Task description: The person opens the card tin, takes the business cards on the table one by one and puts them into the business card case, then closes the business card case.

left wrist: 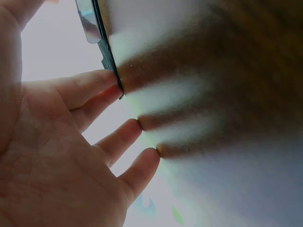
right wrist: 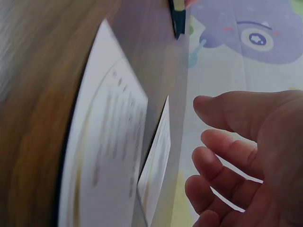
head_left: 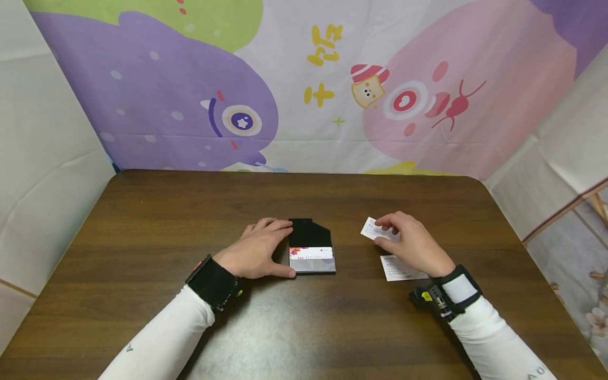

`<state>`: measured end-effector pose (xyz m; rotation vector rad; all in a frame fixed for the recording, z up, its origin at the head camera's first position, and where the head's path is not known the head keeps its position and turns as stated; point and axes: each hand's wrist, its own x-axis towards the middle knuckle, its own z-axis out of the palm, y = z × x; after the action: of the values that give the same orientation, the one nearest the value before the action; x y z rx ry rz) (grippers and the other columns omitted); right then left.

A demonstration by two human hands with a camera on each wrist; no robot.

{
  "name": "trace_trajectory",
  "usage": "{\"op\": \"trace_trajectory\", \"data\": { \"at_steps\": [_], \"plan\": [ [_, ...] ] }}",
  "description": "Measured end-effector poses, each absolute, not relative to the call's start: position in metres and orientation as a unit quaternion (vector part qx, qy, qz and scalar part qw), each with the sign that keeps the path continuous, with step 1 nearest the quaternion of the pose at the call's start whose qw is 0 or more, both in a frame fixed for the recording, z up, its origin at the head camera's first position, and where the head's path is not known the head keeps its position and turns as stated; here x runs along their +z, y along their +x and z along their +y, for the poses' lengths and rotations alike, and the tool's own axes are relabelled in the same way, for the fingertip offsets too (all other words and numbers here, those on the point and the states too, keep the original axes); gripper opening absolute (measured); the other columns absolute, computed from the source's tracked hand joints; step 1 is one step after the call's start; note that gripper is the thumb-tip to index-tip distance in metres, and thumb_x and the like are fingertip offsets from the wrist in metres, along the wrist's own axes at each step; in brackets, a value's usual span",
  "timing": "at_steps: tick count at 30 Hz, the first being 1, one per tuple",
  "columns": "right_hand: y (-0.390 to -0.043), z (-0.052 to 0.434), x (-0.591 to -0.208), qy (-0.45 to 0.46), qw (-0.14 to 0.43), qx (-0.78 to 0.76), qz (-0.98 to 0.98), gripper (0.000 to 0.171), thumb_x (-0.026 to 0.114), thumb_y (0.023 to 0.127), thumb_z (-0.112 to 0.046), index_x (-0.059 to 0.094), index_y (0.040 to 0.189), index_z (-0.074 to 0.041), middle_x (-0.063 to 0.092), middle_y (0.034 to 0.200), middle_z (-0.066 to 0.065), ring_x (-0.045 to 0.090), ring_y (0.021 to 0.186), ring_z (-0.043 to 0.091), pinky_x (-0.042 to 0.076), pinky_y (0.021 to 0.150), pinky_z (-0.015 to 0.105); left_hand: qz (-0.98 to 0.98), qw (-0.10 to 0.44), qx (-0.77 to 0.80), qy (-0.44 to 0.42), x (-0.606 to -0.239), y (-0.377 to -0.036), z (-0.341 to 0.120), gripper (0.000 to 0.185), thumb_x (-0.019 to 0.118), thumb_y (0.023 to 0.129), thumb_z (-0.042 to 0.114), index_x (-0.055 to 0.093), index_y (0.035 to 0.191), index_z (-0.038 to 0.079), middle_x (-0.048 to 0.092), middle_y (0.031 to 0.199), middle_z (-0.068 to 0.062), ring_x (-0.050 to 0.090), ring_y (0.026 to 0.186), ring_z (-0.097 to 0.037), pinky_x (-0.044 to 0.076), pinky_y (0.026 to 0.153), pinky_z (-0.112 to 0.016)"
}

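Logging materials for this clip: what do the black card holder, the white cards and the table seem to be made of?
Card holder: matte black, thin stiff edges, probably faux leather or plastic; I cannot tell which. Card pinched by the right hand, and the card on the table: thin white printed card stock. Table: dark wood grain with a soft sheen, likely varnished wood or laminate.

Both forearms, in white sleeves with dark wrist straps, enter from the near edge and angle inward toward the centre. The left hand (head_left: 258, 248) lies palm down, left of centre, fingers straight and slightly spread, their tips pointing right, the thumb stretched along the near side. The right hand (head_left: 410, 243) sits right of centre, raised at the knuckles, fingers curled toward the thumb in a pinch at its far left.
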<state>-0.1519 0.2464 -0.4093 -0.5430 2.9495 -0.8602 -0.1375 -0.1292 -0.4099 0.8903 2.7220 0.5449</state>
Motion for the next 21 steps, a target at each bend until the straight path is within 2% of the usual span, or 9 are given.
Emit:
{"op": "trace_trajectory", "data": {
  "at_steps": [8,16,21],
  "plan": [
    [-0.151,0.259,-0.41,-0.155,0.014,-0.255,0.954,0.04,0.083,0.092,-0.017,0.072,0.127,-0.001,0.068,0.11,0.013,0.058,0.099,0.03,0.046,0.085,0.044,0.928,0.115,0.185,0.303,-0.41,-0.137,-0.129,0.099,0.083,0.086,0.059,0.048,0.159,0.003,0.04,0.166,-0.012,0.029,0.153,-0.038,0.029,0.117,-0.065],
    [-0.15,0.27,-0.413,-0.128,0.031,-0.227,0.965,0.05,0.083,0.092,-0.025,0.069,0.131,0.004,0.066,0.121,0.02,0.053,0.116,0.038,0.042,0.096,0.055,0.927,0.116,0.186,0.304,-0.41,-0.137,-0.13,0.098,0.083,0.086,0.059,0.048,0.159,0.003,0.039,0.167,-0.012,0.028,0.154,-0.038,0.029,0.117,-0.066],
    [-0.149,0.273,-0.414,-0.119,0.039,-0.206,0.971,0.056,0.084,0.091,-0.03,0.068,0.132,0.005,0.065,0.125,0.024,0.051,0.119,0.042,0.042,0.098,0.058,0.927,0.116,0.184,0.305,-0.41,-0.138,-0.13,0.098,0.083,0.086,0.059,0.048,0.159,0.004,0.039,0.167,-0.012,0.029,0.154,-0.038,0.029,0.117,-0.066]
  ]
}}
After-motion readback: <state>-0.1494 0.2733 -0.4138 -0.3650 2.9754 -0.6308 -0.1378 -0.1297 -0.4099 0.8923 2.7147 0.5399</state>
